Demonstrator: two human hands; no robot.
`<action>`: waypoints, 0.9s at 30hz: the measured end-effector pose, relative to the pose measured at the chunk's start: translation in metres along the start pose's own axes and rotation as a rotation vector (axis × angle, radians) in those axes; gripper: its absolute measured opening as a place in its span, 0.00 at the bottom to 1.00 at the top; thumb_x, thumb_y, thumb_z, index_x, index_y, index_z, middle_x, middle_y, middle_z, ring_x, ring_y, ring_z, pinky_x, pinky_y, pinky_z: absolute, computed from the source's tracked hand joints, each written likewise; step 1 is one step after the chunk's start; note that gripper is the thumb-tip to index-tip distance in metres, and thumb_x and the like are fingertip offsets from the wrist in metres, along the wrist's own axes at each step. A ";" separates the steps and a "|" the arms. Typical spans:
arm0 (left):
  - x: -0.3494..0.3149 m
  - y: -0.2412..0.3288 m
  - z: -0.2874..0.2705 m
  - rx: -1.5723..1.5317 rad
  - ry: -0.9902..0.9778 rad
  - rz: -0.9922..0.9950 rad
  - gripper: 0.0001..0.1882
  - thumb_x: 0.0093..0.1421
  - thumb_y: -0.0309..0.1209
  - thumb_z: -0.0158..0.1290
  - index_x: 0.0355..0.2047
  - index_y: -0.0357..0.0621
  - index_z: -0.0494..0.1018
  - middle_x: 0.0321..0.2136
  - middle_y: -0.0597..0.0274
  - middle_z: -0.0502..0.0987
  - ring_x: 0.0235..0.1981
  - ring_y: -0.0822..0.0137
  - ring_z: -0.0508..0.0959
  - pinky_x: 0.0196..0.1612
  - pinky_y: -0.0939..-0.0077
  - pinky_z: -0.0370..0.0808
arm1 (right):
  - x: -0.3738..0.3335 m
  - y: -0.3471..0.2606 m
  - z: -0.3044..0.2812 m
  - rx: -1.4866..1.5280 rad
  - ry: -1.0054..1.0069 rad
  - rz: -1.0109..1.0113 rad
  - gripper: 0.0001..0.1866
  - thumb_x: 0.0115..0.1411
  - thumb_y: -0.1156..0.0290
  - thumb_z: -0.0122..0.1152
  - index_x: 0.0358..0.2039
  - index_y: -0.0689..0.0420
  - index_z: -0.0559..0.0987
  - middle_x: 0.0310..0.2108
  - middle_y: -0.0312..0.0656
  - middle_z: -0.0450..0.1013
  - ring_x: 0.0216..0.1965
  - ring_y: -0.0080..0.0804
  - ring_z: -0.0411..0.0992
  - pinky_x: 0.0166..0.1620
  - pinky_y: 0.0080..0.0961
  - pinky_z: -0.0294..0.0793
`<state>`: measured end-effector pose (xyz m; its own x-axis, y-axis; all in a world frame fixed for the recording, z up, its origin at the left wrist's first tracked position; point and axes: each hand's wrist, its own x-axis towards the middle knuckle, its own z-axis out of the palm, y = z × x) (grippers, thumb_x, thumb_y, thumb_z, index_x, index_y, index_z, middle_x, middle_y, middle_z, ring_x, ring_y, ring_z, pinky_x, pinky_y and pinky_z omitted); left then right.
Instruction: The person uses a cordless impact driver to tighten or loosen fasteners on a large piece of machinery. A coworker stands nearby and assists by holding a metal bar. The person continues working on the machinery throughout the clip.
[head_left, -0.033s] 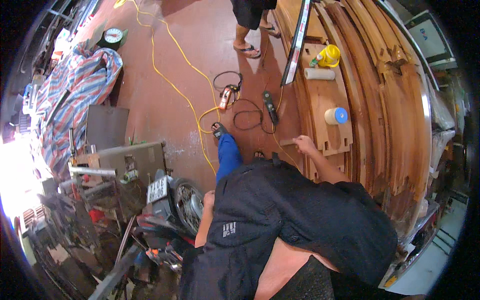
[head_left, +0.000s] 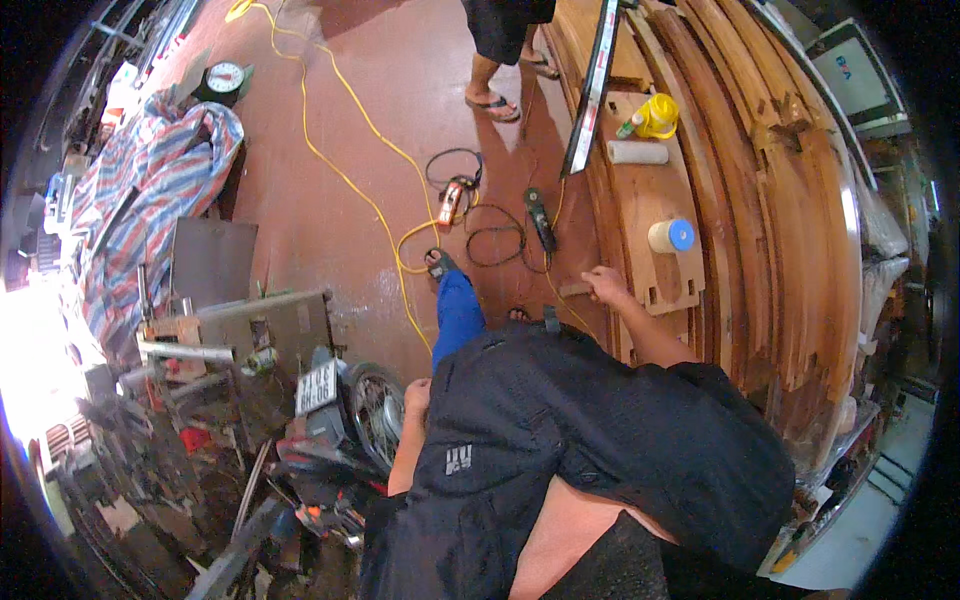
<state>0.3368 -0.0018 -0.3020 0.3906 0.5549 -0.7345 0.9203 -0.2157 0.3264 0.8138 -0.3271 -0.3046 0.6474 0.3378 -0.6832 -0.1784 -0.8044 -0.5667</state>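
Note:
My right hand [head_left: 606, 286] is closed on a small flat tan piece [head_left: 575, 290], which juts out to the left. Whether it is wood or folded sandpaper I cannot make out. That hand hangs over the floor, just left of the stacked wooden boards [head_left: 668, 190]. Down at my left side is my left hand [head_left: 417, 396], against my dark clothing and close to the motorbike wheel [head_left: 378, 410]. Its fingers are mostly hidden. Ahead on the floor lie a dark green power tool [head_left: 540, 222] and an orange-and-white socket block [head_left: 451, 204].
A yellow cord [head_left: 350, 185] and black cables loop over the floor around my feet. On the boards are a blue-lidded jar [head_left: 672, 236], a white roll [head_left: 638, 152] and a yellow container [head_left: 657, 117]. Another person's legs [head_left: 492, 75] stand ahead. Left are a striped tarp [head_left: 165, 170] and a dial scale [head_left: 224, 77].
The view has shifted very slightly. My right hand is a little further left in the picture, still closed on the tan piece. The other person's near foot appears slightly lower.

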 end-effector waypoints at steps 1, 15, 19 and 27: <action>0.021 0.014 -0.018 -0.090 -0.001 -0.027 0.26 0.67 0.49 0.58 0.48 0.36 0.82 0.47 0.47 0.85 0.41 0.54 0.86 0.46 0.59 0.79 | 0.014 -0.030 0.001 0.154 -0.002 0.014 0.20 0.69 0.52 0.64 0.40 0.59 0.80 0.25 0.39 0.78 0.21 0.27 0.75 0.26 0.26 0.74; 0.304 0.199 -0.287 -0.383 0.008 0.181 0.21 0.67 0.43 0.61 0.44 0.33 0.83 0.26 0.57 0.83 0.23 0.69 0.81 0.25 0.73 0.77 | 0.099 -0.150 0.077 0.124 0.148 0.080 0.29 0.62 0.39 0.64 0.27 0.55 0.87 0.23 0.42 0.82 0.30 0.38 0.82 0.38 0.40 0.77; 0.344 0.241 -0.328 -0.421 0.091 0.287 0.22 0.68 0.43 0.61 0.45 0.31 0.82 0.29 0.54 0.85 0.26 0.67 0.83 0.31 0.71 0.82 | 0.092 -0.155 0.076 0.097 0.102 0.190 0.20 0.67 0.53 0.67 0.30 0.59 0.83 0.24 0.40 0.78 0.20 0.31 0.73 0.24 0.34 0.72; 0.356 0.249 -0.306 -0.471 -0.046 0.373 0.22 0.66 0.43 0.61 0.47 0.33 0.82 0.30 0.55 0.84 0.29 0.66 0.84 0.30 0.72 0.80 | 0.121 -0.219 0.055 0.097 0.107 0.305 0.20 0.68 0.54 0.64 0.35 0.61 0.85 0.29 0.44 0.81 0.24 0.33 0.80 0.24 0.36 0.76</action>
<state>0.6979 0.3880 -0.3007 0.6950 0.4729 -0.5415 0.6164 -0.0043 0.7874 0.8907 -0.0828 -0.2883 0.6268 0.0312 -0.7786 -0.4423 -0.8084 -0.3884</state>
